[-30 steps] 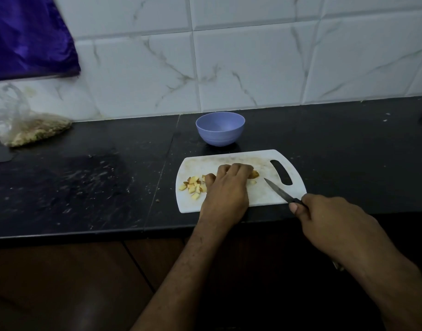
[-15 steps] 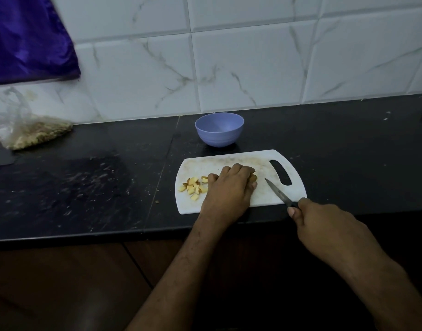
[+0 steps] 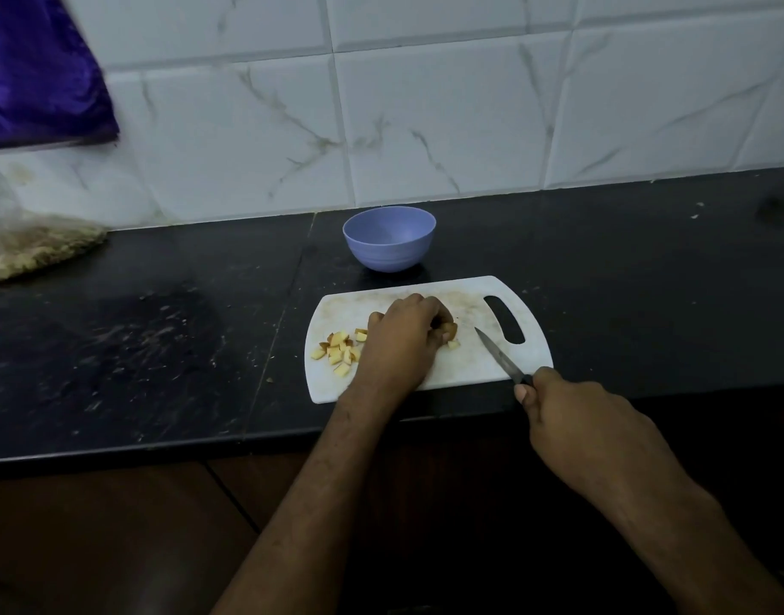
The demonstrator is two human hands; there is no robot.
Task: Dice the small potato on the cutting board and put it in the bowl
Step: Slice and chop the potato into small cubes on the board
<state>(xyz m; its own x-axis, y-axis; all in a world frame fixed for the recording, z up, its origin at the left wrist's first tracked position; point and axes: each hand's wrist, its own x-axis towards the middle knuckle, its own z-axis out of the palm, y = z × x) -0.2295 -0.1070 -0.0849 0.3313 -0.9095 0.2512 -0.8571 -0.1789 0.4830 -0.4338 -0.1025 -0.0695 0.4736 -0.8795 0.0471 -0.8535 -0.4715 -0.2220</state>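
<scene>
A white cutting board [image 3: 470, 370] lies near the counter's front edge. On its left part sits a heap of yellow potato dice [image 3: 339, 348]. My left hand [image 3: 403, 344] rests on the board with fingers curled round the remaining potato piece [image 3: 450, 331], mostly hidden under the fingers. One loose dice [image 3: 453, 344] lies just below the fingertips. My right hand [image 3: 572, 410] grips the knife [image 3: 498, 358] by its dark handle; the blade points up-left over the board, right of the potato and apart from it. A lilac bowl [image 3: 389, 238] stands behind the board.
The black counter [image 3: 159, 339] is smeared and dusty on the left. A clear plastic bag of grain [image 3: 35, 250] lies at the far left against the tiled wall. A purple cloth [image 3: 39, 73] hangs at the upper left. Brown cabinet fronts [image 3: 115, 539] are below the counter.
My left hand curled tighter over the potato piece. One small dice now lies exposed beside the fingertips. The knife hand stayed at the board's right.
</scene>
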